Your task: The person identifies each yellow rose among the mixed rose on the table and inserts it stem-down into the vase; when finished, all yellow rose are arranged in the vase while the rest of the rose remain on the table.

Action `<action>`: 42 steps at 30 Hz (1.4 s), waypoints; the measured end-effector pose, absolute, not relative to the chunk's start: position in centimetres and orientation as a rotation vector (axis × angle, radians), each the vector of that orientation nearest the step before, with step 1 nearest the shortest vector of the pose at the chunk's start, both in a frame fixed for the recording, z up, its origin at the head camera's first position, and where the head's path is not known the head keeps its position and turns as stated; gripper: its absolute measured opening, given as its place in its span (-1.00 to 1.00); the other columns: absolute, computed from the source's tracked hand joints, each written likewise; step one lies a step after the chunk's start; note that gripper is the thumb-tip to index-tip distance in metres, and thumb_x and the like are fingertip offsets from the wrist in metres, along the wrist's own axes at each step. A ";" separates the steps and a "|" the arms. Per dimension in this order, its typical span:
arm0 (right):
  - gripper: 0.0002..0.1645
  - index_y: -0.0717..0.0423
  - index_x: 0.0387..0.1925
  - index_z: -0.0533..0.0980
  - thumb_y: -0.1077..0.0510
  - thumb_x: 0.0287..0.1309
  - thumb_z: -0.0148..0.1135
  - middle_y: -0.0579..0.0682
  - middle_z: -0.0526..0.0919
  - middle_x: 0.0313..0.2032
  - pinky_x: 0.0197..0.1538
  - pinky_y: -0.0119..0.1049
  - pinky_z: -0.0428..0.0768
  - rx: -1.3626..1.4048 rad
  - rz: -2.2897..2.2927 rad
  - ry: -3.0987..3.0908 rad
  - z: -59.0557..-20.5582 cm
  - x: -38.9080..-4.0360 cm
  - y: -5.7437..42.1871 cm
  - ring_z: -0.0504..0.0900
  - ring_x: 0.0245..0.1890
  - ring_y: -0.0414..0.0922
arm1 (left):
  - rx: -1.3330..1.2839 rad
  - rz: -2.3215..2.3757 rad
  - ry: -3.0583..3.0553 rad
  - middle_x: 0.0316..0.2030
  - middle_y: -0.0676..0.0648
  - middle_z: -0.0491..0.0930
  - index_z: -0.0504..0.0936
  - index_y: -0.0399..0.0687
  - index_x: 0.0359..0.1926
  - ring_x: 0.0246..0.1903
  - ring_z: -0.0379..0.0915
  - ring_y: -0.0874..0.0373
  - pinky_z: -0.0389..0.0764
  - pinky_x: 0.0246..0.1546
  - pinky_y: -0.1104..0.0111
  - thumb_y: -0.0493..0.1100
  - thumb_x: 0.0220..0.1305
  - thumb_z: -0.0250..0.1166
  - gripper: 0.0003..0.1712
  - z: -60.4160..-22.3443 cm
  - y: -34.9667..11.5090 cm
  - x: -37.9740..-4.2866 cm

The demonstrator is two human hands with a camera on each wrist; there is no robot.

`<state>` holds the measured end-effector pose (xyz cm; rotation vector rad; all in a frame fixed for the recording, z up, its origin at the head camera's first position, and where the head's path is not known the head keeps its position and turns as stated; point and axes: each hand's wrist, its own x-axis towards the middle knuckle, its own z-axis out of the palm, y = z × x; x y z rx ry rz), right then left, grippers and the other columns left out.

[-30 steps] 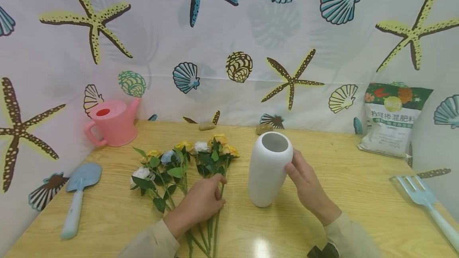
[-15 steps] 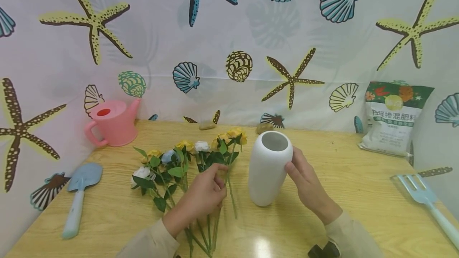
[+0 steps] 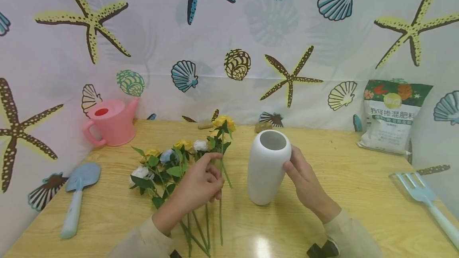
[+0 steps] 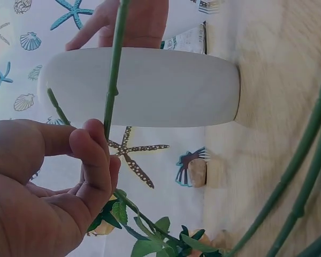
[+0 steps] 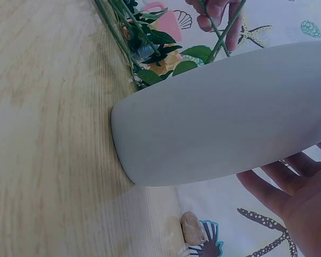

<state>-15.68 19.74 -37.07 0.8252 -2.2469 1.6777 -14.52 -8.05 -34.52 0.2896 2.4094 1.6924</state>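
My left hand [image 3: 201, 184] pinches the green stem [image 4: 115, 69] of a yellow rose [image 3: 225, 123] between thumb and fingers, its bloom raised toward the back of the table. Another thin stem crosses close behind it. A tall white vase [image 3: 267, 174] stands upright to the right, its round mouth facing up. On its right side my right hand [image 3: 308, 184] holds it near the top, thumb toward the front and fingers reaching behind. Below the left hand lie several other flowers: a white rose [image 3: 141, 173], a blue rose [image 3: 167, 156] and yellow ones, their stems toward me.
A pink watering can [image 3: 112, 124] stands at the back left, with a light-blue trowel [image 3: 79, 194] in front of it. At the right are a fertilizer bag [image 3: 391, 122] and a light-blue hand fork [image 3: 421, 196]. A stone [image 3: 263, 126] sits behind the vase.
The left hand has lifted a yellow rose from the bunch, raising its bloom and turning the stem more upright. The vase and the right hand stay in place.
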 end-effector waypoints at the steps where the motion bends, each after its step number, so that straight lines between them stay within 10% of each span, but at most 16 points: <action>1: -0.48 0.27 0.46 0.18 0.25 0.56 -0.21 -0.25 0.42 0.28 0.31 -0.59 0.35 0.822 1.673 -2.251 -37.1 -15.7 19.8 0.39 0.30 -0.37 | 0.290 1.697 2.400 -0.27 -0.16 0.53 0.28 -0.05 0.43 -0.60 0.57 0.09 0.64 -0.59 0.27 -0.43 0.34 0.19 -0.33 -34.4 -8.1 -14.4; 42: -0.46 0.22 0.48 0.15 0.20 0.57 -0.21 -0.10 0.40 0.32 0.33 -0.57 0.34 0.795 1.661 -2.301 -37.3 -15.9 20.0 0.37 0.33 -0.38 | 0.422 1.682 2.338 -0.22 -0.16 0.50 0.29 0.03 0.42 -0.58 0.62 0.02 0.68 -0.56 0.20 -0.37 0.30 0.28 -0.29 -30.6 -9.1 -8.6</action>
